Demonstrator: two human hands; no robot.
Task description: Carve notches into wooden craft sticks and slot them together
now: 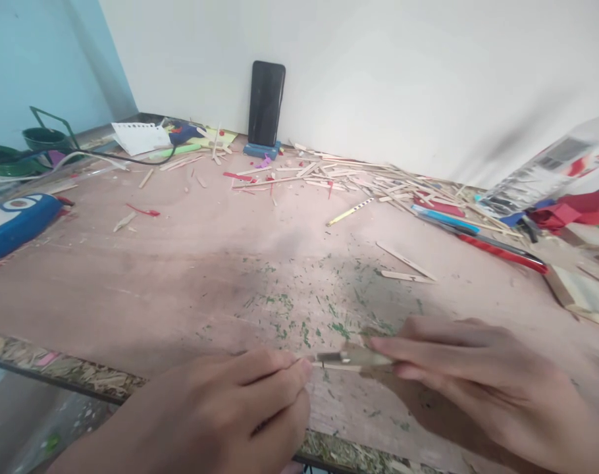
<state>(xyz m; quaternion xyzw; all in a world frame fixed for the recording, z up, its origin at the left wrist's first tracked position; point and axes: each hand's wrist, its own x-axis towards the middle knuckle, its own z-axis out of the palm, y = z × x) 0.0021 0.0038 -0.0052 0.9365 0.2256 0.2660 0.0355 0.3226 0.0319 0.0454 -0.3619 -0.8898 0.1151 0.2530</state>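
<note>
Near the front edge of the table, my left hand (pixel 260 401) pinches one end of a thin wooden craft stick (pixel 343 367), which runs out to the right. My right hand (pixel 477 375) is closed around the beige handle of a craft knife (pixel 371 357). Its metal blade points left and lies on or just above the stick, close to my left fingertips; motion blur hides whether it touches. Small green shavings (pixel 304 329) are scattered just beyond both hands. Two loose craft sticks (pixel 408 263) lie farther off to the right.
A phone (pixel 266 102) stands in a blue holder by the wall. A pile of craft sticks (pixel 339 172) spreads along the back. Pens (pixel 501 252) and a clear plastic packet (pixel 541 168) lie right, a blue object (pixel 26 224) left. The table's chipped front edge (pixel 67 370) is close.
</note>
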